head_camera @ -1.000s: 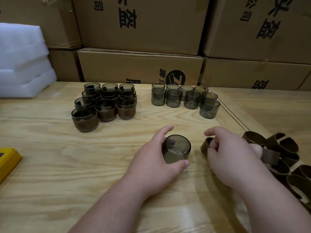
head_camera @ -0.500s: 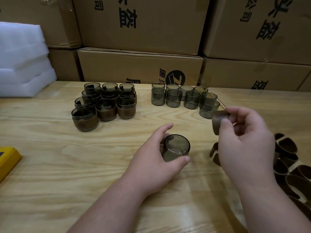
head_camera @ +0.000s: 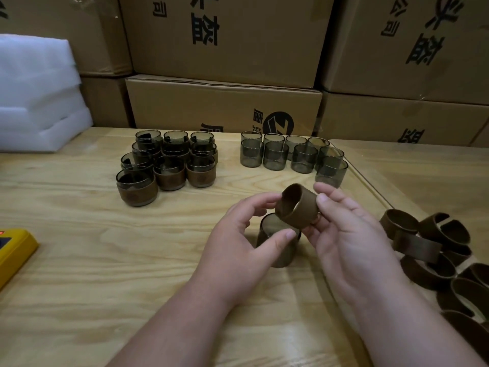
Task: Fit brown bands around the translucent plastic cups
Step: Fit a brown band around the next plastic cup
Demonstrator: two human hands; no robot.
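A smoky translucent cup (head_camera: 277, 247) stands on the wooden table (head_camera: 79, 260), and my left hand (head_camera: 238, 250) grips its side. My right hand (head_camera: 352, 234) holds a brown band (head_camera: 299, 207) tilted just above the cup's rim, its lower edge near the rim. The index finger of my left hand also touches the band. Several bare cups (head_camera: 291, 154) stand at the back centre. Several banded cups (head_camera: 166, 165) are grouped at the back left. A pile of loose brown bands (head_camera: 436, 250) lies at the right.
Stacked cardboard boxes (head_camera: 225, 107) wall off the back of the table. White foam sheets (head_camera: 37, 96) sit at the back left. A yellow device (head_camera: 13, 250) lies at the left edge. A seam between two table tops runs along the right (head_camera: 370, 186).
My right hand took a band from the pile at the right, lifted it and carried it left to just above the cup. My left hand kept hold of the cup.
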